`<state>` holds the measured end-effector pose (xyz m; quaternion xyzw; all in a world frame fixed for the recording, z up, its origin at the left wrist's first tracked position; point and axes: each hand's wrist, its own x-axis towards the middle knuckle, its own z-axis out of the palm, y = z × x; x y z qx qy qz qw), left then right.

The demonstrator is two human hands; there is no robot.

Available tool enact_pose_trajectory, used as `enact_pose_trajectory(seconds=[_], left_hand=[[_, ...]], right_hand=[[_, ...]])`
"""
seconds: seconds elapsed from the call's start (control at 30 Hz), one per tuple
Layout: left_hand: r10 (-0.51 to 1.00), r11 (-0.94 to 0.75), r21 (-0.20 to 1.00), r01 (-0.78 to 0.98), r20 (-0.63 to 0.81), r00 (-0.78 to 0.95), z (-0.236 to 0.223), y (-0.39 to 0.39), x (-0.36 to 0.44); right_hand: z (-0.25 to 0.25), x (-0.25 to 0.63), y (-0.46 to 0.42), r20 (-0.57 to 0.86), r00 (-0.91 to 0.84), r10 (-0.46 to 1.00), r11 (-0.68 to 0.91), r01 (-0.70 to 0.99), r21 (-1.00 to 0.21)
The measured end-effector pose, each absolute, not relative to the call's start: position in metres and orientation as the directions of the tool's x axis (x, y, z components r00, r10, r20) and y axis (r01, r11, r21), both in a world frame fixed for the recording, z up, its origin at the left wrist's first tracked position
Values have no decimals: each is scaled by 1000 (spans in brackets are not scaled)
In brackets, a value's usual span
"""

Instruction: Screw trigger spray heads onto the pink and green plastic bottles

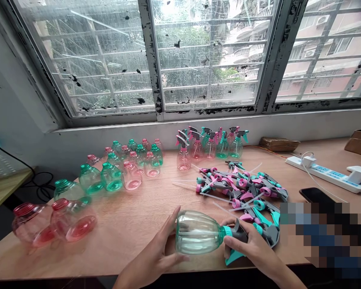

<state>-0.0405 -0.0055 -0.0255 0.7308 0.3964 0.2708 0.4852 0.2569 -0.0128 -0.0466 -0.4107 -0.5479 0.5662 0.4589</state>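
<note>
A clear green spray bottle [198, 233] lies sideways between my hands, above the table's front edge. My left hand [158, 245] cups its base, thumb below and fingers above. At the neck, my right hand [246, 241] is closed around the grey and teal spray head [239, 233], which sits on the bottle's mouth. The teal trigger [234, 257] points down below that hand. Through the clear wall a thin tube shows faintly. Just beyond my right hand lies a pile of loose spray heads [243, 184], pink, teal and grey, with thin tubes sticking out.
Several open pink and green bottles [112, 176] stand on the left of the wooden table [156, 200]. Bottles fitted with spray heads [210, 148] stand by the window wall. To the right are a power strip [327, 174], a phone [315, 195] and a brown packet [279, 144].
</note>
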Motion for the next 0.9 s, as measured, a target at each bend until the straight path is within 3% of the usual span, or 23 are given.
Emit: enact_pose_trajectory(seconds=[0.27,0.5,0.73,0.9], left_hand=[[845,-151,945,292,-30,534,-22,-8,-38],[875,-199,884,424,-34,483,-21,-9,-41],[853,-236,909,343,25,522,-21,-7,-37],[841,-171,938,303,-21,540,-20,-8,-37]], right_hand=[[-47,256,-13,45,-249,967,22,-95,-995],[-46,256,-13,49,-237,970,24,-107,-994],[-47,258,-13,44,-234,971,7,-157,-988],[-47,258,-13,44,-253,967,1,-167,-986]])
